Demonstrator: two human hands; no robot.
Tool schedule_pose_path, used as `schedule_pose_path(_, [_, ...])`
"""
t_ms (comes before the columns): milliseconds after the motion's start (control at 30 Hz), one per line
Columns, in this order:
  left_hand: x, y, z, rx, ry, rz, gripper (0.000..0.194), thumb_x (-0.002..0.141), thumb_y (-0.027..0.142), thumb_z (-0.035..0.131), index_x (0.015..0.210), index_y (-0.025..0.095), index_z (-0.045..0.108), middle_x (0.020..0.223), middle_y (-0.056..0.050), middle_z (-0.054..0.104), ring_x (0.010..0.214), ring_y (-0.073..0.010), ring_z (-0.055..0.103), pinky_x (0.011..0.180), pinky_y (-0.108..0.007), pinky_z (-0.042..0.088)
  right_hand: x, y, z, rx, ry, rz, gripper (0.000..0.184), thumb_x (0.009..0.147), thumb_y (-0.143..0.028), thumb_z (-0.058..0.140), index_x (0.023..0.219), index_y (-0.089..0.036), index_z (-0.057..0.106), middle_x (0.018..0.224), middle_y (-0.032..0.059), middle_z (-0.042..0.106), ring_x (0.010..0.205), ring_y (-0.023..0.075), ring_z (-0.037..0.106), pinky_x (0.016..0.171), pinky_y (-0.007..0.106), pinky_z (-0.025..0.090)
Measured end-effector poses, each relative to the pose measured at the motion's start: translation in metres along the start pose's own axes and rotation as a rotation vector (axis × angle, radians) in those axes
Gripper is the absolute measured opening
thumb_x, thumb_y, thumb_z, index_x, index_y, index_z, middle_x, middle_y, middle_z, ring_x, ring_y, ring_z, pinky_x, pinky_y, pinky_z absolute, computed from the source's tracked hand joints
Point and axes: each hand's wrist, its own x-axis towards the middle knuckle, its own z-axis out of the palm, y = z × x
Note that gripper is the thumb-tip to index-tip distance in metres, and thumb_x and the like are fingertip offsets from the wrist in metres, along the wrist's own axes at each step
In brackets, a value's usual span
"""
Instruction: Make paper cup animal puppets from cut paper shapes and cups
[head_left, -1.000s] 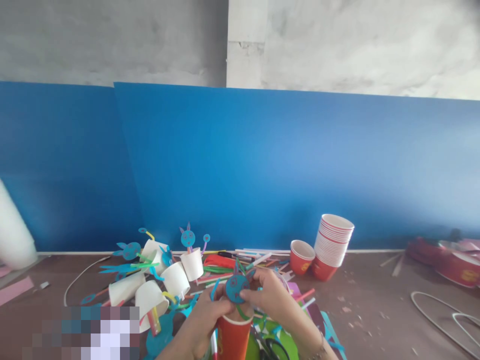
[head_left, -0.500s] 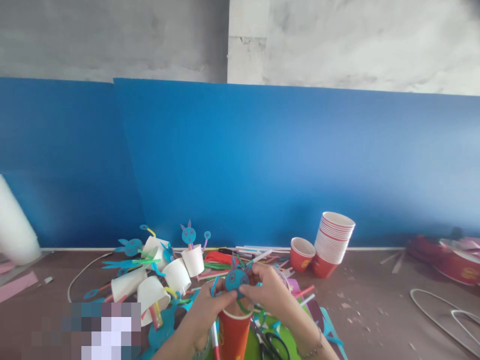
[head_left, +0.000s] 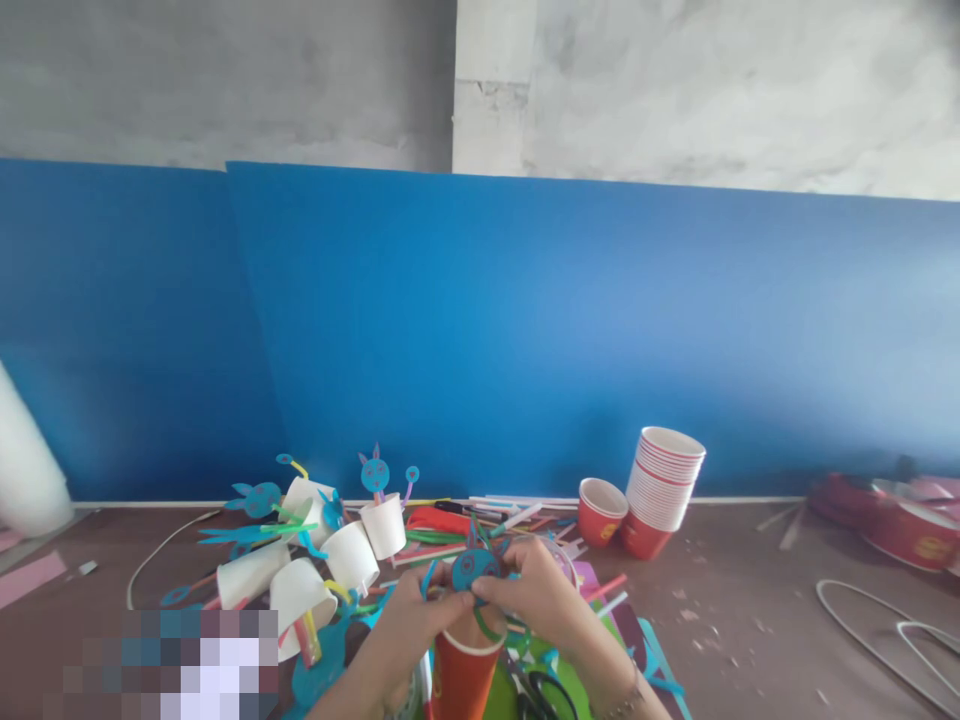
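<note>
"What's hard to see?"

"The bottom of the red cup (head_left: 463, 670), for one; the frame's lower edge cuts it off, along with part of the scissors (head_left: 541, 695) just beside it. A pixelated patch covers the lower left of the desk (head_left: 735, 620), next to the white cups (head_left: 300, 595)."

"And farther out?"

"The white roll (head_left: 28, 470) runs out at the left edge, the red bowl (head_left: 911, 532) at the right. That bowl is blurred, too."

"Where's the blue paper face (head_left: 474, 568)?"

"Just above the cup's rim, between the two hands, its pointed ears up. A green straw (head_left: 489, 628) curves below it, in front of the cup's opening. The thumbs cover the face's lower part."

"How are the hands set?"

"Both forearms rise from the bottom of the view and lean inward. The left hand (head_left: 421, 608) is at the face's left side, thumb pointing in along its lower edge. The right hand (head_left: 534, 578) is bent over from the other side, thumb across the front."

"Fingers open or closed?"

"Closed in a pinch on the face, both hands. The fingertips behind it are hidden, so I can't tell exactly where they press."
</note>
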Motion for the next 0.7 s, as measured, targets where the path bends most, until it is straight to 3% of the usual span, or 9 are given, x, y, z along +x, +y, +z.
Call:
schedule_pose_path(100, [-0.003,0.008,0.003,-0.099,-0.011,0.04,0.033,0.055,0.04,0.084,0.074,0.015,0.072,0.073,-0.006,0.073,0.079,-0.0261,0.067,0.08,-0.034,0.047,-0.001,-0.006,-0.003,0.169,-0.068,-0.017,0.014,0.069,-0.027,0.066,0.069,-0.014,0.069,0.061,0.0002,0.065,0.058,0.0148,0.057,0.054,0.023,0.04])
schedule_pose_path(233, [-0.008,0.019,0.005,-0.282,0.051,0.047,0.036,0.06,0.038,0.082,0.085,0.015,0.071,0.084,-0.009,0.075,0.081,-0.0264,0.068,0.075,-0.033,0.049,-0.004,-0.016,-0.015,0.386,0.08,-0.037,0.044,0.071,-0.05,0.069,0.098,-0.016,0.068,0.085,0.0066,0.072,0.083,0.0212,0.064,0.073,0.029,0.048])
schedule_pose_path(367, [-0.011,0.025,0.005,-0.35,0.146,0.016,0.035,0.058,0.035,0.084,0.084,0.016,0.07,0.089,-0.008,0.075,0.085,-0.0266,0.069,0.07,-0.03,0.049,-0.003,-0.016,-0.022,0.378,0.067,0.004,0.044,0.065,-0.054,0.073,0.088,-0.017,0.07,0.078,0.0046,0.069,0.071,0.0178,0.06,0.065,0.027,0.045])
schedule_pose_path(533, [-0.007,0.02,0.005,-0.387,0.114,-0.004,0.044,0.055,0.038,0.086,0.089,0.015,0.069,0.091,-0.011,0.075,0.088,-0.0301,0.07,0.071,-0.033,0.051,0.0,-0.009,-0.014,0.311,0.031,-0.001,0.04,0.067,-0.054,0.072,0.064,-0.014,0.069,0.057,-0.0001,0.059,0.056,0.0118,0.048,0.056,0.025,0.037])
schedule_pose_path(700, [-0.003,0.01,0.004,-0.395,0.097,0.019,0.045,0.055,0.039,0.087,0.089,0.013,0.069,0.086,-0.012,0.076,0.084,-0.0308,0.071,0.079,-0.039,0.052,-0.002,-0.009,-0.007,0.306,-0.054,-0.019,0.048,0.073,-0.059,0.064,0.065,-0.013,0.072,0.05,0.0006,0.057,0.047,0.0093,0.041,0.049,0.023,0.033])
